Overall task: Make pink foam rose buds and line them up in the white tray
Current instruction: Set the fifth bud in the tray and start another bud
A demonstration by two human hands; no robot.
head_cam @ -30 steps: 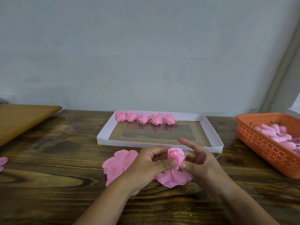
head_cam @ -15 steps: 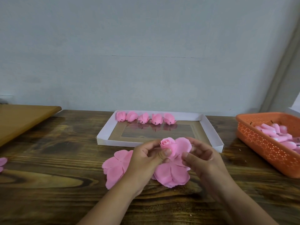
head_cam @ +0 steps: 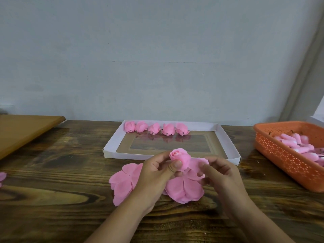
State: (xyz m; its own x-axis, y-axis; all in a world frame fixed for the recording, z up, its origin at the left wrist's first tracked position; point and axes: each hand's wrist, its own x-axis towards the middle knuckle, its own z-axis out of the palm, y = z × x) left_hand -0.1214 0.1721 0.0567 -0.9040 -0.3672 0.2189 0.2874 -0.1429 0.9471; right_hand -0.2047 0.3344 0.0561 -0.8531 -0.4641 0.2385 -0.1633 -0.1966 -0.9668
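Note:
My left hand (head_cam: 157,174) pinches a pink foam rose bud (head_cam: 180,157) between thumb and fingers, just above the table in front of the white tray (head_cam: 228,144). Flat pink petals (head_cam: 184,190) hang from the bud's base. My right hand (head_cam: 220,174) is close beside it, fingers curled around a petal at the bud's right side. Several finished buds (head_cam: 156,128) lie in a row along the tray's far wall.
A loose pink petal sheet (head_cam: 122,183) lies on the wooden table left of my hands. An orange basket (head_cam: 287,155) with pink foam cores stands at the right. A brown board (head_cam: 22,130) sits at the left, with a petal scrap (head_cam: 2,177) at the edge.
The bud rose a little and tilted toward the left. One petal was folded up against the bud's right side, and my right hand shifted along it.

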